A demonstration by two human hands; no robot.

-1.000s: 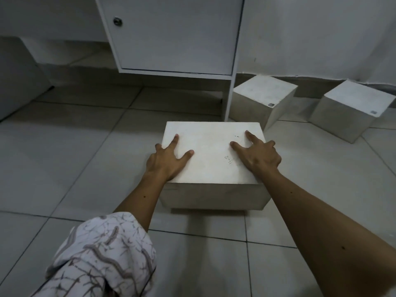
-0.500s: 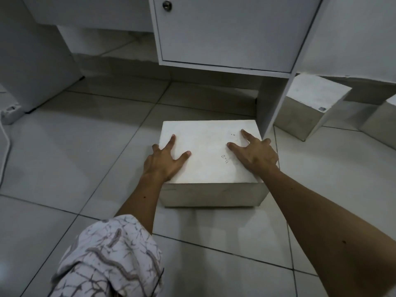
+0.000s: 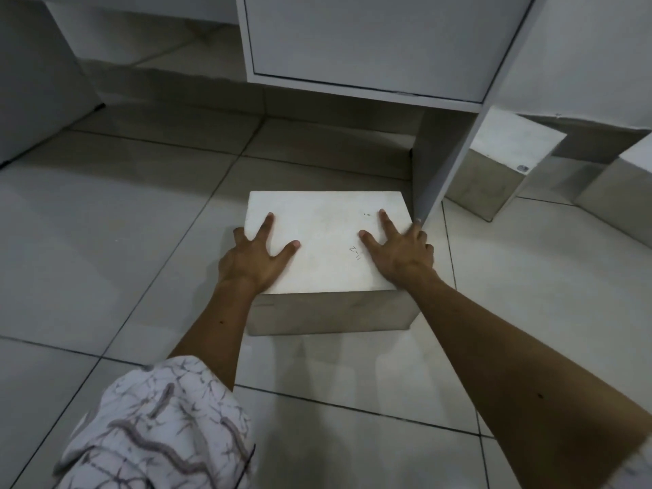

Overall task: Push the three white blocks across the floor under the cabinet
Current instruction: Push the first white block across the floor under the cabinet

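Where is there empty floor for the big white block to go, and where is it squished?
Bare grey floor tiles lie open under the white cabinet, left of its side panel. More bare tile spreads left of the white block. It is tight at the right hand, close against that panel, and beyond it, where a second white block sits.

Both bare forearms reach forward and down from the bottom of the frame, roughly parallel, wrists bent back. The left hand [image 3: 252,257] lies flat, palm down, fingers spread, its outer fingers curling over the left edge of what it presses on and the thumb splayed to the right. The right hand [image 3: 400,252] mirrors it, palm down, index finger stretched forward, thumb angled left, the outer fingers folded over the right edge. A rolled-up white sleeve with grey branching print [image 3: 158,428] bunches above the left elbow; the right forearm is uncovered
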